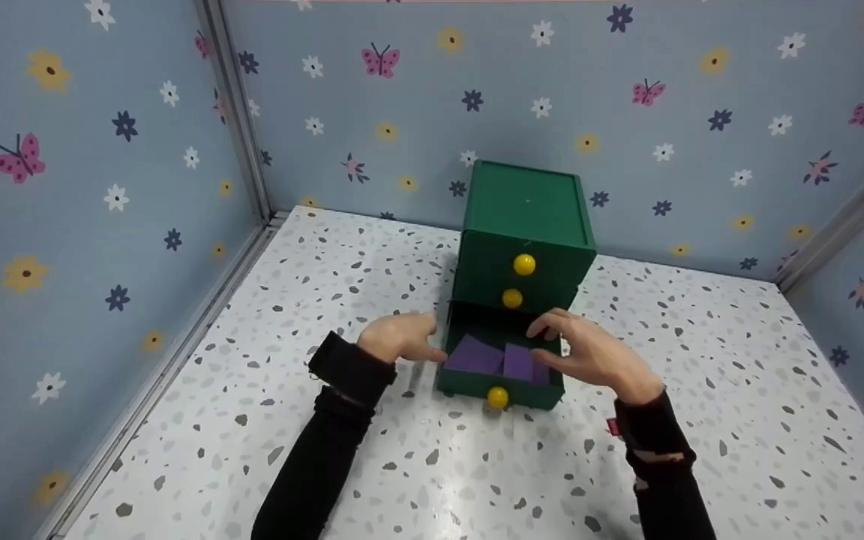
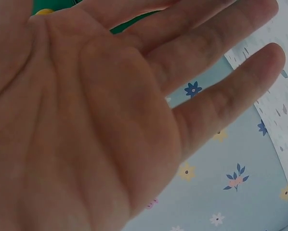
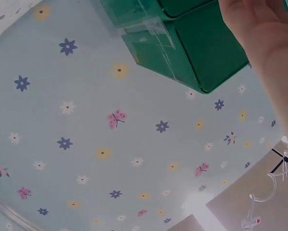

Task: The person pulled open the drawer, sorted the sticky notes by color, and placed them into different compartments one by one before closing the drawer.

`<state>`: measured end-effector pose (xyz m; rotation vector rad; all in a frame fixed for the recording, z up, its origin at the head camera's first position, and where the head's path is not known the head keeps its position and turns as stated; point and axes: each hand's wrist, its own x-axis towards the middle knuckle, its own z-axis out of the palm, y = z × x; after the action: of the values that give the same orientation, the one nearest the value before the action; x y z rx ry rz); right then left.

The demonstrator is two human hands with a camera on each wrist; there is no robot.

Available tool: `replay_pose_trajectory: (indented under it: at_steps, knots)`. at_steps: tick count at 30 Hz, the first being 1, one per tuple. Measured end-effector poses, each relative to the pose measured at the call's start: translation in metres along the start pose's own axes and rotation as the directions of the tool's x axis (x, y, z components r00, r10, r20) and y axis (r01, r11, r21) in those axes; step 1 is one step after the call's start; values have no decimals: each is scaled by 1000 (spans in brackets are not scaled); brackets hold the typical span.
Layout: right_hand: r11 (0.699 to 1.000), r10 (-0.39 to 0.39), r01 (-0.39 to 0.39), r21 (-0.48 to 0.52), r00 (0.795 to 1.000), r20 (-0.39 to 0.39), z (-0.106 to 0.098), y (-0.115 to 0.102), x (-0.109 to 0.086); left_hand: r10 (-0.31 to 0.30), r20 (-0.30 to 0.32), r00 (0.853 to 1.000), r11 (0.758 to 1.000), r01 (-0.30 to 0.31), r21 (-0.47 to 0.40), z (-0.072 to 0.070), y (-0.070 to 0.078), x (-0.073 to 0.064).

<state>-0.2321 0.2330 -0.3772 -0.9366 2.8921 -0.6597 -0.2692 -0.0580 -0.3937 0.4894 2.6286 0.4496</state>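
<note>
A green drawer cabinet (image 1: 526,202) with yellow round knobs stands near the back wall. Its bottom drawer (image 1: 469,383) is pulled out, and flat purple pieces (image 1: 475,355) lie inside; their exact kind cannot be told. At the drawer's left side is my left hand (image 1: 402,337), fingers extended and holding nothing; the left wrist view shows its bare palm (image 2: 110,106). Over the drawer's right side hangs my right hand (image 1: 589,351), thumb and fingers apart, the thumb close to a purple piece (image 1: 518,362). Whether the thumb touches it is unclear.
The cabinet stands on a white speckled table (image 1: 372,465). Blue walls (image 1: 417,90) with flowers and butterflies rise behind and at both sides, with a grey metal strip (image 1: 233,112) in the left corner. Clear tape (image 3: 156,31) shows on the cabinet's side.
</note>
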Motion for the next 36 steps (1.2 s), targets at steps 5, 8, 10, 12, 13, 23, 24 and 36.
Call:
replay_pose_trajectory:
  at_steps: [5, 8, 10, 12, 13, 23, 24, 36]
  knots:
    - [999, -50, 48, 18, 995, 82, -2, -20, -7, 6, 0, 1000, 1000, -6, -1, 0, 2, 0]
    - [998, -62, 56, 40, 985, 162, 2, -32, -9, 7, -1, 1000, 1000, -7, 2, -1, 3, 0]
    - [997, -65, 54, 55, 974, 215, 6, -38, -11, 8, -3, 1000, 1000, -8, 2, -1, 3, 0]
    - [997, -59, 43, 68, 965, 257, 9, -42, -12, 10, -3, 1000, 1000, -10, 3, -2, 3, 0]
    - [997, -53, 35, 73, 961, 271, 11, -43, -13, 12, -4, 1000, 1000, -12, 3, -2, 3, 0]
    - [984, 146, -172, 33, 910, 387, 17, -45, -21, 29, -5, 1000, 999, -29, 22, -4, 2, 1]
    - [979, 175, -201, 24, 901, 398, 18, -45, -21, 30, -5, 1000, 999, -30, 23, -3, 2, 1]
    - [948, 293, -313, -51, 805, 515, 48, -54, -7, 27, -4, 1000, 1000, -27, 13, 0, 2, 0]
